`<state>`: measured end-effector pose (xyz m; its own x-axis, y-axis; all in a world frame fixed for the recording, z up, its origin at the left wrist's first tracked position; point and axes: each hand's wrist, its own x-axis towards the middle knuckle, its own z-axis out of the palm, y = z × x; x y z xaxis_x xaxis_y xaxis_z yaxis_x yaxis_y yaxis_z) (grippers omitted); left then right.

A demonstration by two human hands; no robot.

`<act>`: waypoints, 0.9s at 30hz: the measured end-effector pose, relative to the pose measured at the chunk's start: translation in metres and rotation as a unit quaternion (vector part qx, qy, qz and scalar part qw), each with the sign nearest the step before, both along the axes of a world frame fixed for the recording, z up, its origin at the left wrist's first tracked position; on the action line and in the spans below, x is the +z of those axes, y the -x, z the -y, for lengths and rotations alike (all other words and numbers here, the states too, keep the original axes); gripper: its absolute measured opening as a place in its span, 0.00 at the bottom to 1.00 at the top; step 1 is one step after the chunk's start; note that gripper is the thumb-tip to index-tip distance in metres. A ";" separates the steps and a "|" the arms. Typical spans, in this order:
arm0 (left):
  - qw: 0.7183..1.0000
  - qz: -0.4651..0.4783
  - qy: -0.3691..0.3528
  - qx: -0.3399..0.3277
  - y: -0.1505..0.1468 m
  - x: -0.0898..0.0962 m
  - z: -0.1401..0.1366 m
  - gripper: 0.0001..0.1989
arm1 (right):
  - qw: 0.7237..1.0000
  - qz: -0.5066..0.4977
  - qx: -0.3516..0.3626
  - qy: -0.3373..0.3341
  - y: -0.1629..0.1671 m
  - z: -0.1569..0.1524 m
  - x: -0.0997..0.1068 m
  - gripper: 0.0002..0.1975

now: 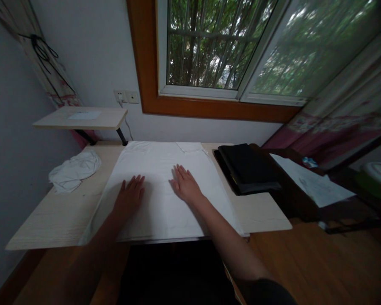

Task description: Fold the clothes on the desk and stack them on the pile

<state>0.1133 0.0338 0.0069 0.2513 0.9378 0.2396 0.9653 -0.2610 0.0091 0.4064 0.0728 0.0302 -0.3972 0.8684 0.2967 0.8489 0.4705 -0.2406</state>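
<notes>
A white cloth (158,207) lies spread flat over the middle of the desk, reaching from the back edge to the front edge. Two corner-like flaps or pocket shapes show along its far end; I cannot make out whether it is a garment. My left hand (130,197) rests palm down on the left half of the cloth, fingers stretched out. On the right half, my right hand (186,184) also lies flat, a little farther from me, with its fingers extended. Neither hand holds anything.
A crumpled white cloth (76,169) sits on the desk (51,220) at the left, below a small raised shelf (82,116) with paper on it. Black folders (249,165) are stacked at the right. Beyond them, papers (314,182) lie on a dark surface. A window (222,46) is ahead.
</notes>
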 end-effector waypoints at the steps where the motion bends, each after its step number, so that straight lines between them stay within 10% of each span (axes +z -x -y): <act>1: 1.000 0.001 -0.003 0.001 -0.004 0.000 -0.005 0.28 | 1.000 0.005 0.027 0.008 0.010 -0.004 -0.002 0.36; 16: 1.000 0.009 -0.006 0.005 0.030 -0.012 0.009 0.28 | 0.946 0.030 0.317 0.062 0.009 0.069 0.006 0.32; 27: 1.000 0.015 -0.006 0.019 0.030 -0.010 0.015 0.28 | 0.930 0.004 0.358 0.086 0.001 0.096 0.017 0.23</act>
